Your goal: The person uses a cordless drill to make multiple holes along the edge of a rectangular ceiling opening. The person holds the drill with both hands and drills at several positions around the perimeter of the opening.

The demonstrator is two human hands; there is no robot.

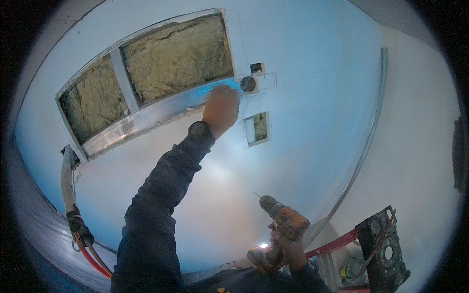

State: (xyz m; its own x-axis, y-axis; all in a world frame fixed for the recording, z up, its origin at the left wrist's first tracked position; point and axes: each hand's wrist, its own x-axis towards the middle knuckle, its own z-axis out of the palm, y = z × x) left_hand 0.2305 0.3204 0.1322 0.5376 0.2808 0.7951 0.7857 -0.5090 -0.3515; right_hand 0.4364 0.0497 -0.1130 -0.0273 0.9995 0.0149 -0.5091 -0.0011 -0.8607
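My right hand is wrapped round the grip of an orange and black cordless drill, low in front of the wall. The drill's thin bit points up and left, and a bright light shines near its base. Higher up, my left hand is raised to the wall, at the right end of a shiny metal channel. Its fingers are curled closed, and what they hold, if anything, is hidden. Just right of this hand is a round hole in the wallboard.
Above the channel, a wide opening shows yellowish insulation, split by a metal stud. Two small rectangular cutouts lie near the round hole. A grey hose hangs at the left. A ladder with a dirty black top stands lower right.
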